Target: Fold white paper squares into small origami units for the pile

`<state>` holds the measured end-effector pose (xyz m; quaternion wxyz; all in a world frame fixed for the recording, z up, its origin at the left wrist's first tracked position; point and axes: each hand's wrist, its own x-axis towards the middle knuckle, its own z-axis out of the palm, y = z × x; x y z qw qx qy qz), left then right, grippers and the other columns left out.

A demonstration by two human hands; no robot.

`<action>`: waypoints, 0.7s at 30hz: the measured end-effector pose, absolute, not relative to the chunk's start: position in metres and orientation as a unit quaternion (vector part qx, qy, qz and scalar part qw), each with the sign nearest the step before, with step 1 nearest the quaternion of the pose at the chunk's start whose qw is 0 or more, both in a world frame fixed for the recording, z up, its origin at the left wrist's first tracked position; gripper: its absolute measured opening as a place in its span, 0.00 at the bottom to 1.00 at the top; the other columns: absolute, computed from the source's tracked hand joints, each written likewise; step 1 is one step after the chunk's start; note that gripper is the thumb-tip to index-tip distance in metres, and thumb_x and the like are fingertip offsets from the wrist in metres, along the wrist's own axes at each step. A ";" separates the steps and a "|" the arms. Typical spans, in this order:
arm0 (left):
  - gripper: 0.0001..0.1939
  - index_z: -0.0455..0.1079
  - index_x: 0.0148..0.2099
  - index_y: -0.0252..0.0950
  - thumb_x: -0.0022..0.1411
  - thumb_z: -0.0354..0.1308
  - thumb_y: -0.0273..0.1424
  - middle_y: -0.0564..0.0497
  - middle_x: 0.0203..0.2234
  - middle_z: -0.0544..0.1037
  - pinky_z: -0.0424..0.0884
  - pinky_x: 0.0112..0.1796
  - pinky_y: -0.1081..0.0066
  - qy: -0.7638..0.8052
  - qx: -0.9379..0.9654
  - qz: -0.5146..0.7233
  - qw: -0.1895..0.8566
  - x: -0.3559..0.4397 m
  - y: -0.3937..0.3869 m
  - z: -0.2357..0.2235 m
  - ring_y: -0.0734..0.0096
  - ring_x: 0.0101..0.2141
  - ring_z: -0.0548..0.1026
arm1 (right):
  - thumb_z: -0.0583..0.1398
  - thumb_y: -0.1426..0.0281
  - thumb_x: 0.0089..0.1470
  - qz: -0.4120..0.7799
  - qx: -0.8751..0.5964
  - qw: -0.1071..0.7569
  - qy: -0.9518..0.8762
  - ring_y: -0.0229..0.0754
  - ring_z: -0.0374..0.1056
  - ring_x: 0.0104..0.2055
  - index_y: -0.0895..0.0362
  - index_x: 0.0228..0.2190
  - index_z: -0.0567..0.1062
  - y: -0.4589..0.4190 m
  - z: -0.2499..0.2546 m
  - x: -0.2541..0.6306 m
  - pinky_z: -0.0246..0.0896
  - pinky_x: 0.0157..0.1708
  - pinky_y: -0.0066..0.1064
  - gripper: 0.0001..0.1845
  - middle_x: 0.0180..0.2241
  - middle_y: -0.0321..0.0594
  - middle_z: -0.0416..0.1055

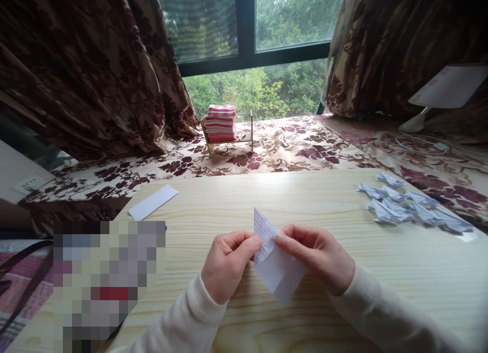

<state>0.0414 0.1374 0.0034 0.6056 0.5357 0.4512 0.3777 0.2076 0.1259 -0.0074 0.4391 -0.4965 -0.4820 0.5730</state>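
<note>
From where I stand, I see a person in pale sleeves at a wooden table (213,200), both hands busy with a partly folded sheet of paper (280,279) over the near middle of the tabletop. The left hand (224,264) pinches its left edge between thumb and curled forefinger, just below a sharp point that stands upward; the right hand (326,256) has thumb and forefinger closed on the right edge, the other fingers curled in behind. Rows of small print show on the upper flap, while the lower part is plain white and narrows downward; whether that bottom corner touches the wood, I can't quite tell from here. Near the table's far left corner lies a flat white strip (153,202), and over to the right a cluster of pointed folded paper pieces (392,211) sits close together. Beyond the table, on a floral cloth (305,152) below the window (251,58), a small stand (252,134) bears a stack of red-and-white striped cloths (220,124). A white lamp (446,89) leans at the right.
</note>
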 end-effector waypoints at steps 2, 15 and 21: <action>0.15 0.69 0.22 0.33 0.55 0.56 0.37 0.53 0.17 0.68 0.60 0.26 0.74 0.458 0.524 0.375 0.612 0.041 0.137 0.000 0.74 0.23 0.64 | 0.61 0.48 0.44 0.582 -0.492 0.425 -0.489 0.33 0.60 0.19 0.60 0.21 0.73 0.126 -0.004 0.210 0.54 0.18 0.25 0.25 0.17 0.34 0.67; 0.11 0.72 0.32 0.32 0.47 0.63 0.33 0.51 0.24 0.75 0.66 0.30 0.73 0.457 0.506 0.359 0.637 0.047 0.131 0.010 0.69 0.28 0.70 | 0.60 0.50 0.46 0.525 -0.516 0.450 -0.506 0.35 0.62 0.21 0.61 0.24 0.77 0.129 -0.004 0.214 0.57 0.20 0.26 0.25 0.19 0.37 0.69; 0.10 0.73 0.30 0.32 0.49 0.62 0.34 0.52 0.22 0.74 0.64 0.27 0.76 0.476 0.487 0.402 0.612 0.046 0.135 0.005 0.73 0.25 0.68 | 0.60 0.52 0.47 0.508 -0.498 0.423 -0.561 0.37 0.63 0.23 0.60 0.26 0.79 0.132 -0.003 0.219 0.60 0.23 0.28 0.22 0.19 0.37 0.70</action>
